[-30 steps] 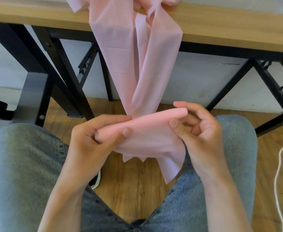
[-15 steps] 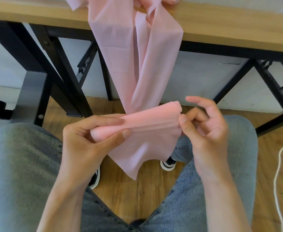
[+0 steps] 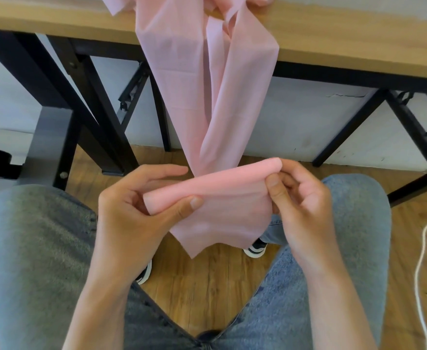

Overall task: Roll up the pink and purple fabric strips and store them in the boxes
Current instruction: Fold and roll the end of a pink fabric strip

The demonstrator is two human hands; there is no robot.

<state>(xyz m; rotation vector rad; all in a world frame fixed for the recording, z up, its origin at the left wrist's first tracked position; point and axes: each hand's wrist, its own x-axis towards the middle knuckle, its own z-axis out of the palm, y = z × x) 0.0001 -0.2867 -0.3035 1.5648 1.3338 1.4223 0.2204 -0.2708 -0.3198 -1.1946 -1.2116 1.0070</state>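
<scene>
A long pink fabric strip hangs from the wooden table edge down to my lap. Its lower end is wound into a small flat roll held level between my knees. My left hand pinches the roll's left end between thumb and fingers. My right hand pinches the right end with thumb and curled fingers. A loose pointed tail of the fabric droops below the roll. No purple strip and no boxes are in view.
The table's black metal legs and braces stand ahead on both sides. My jeans-clad knees flank the hands above a wooden floor. A white cord runs along the floor at the right.
My right hand let go of the roll's end, then took it again higher up. The roll has turned and the hanging tail has shifted left and become shorter.
</scene>
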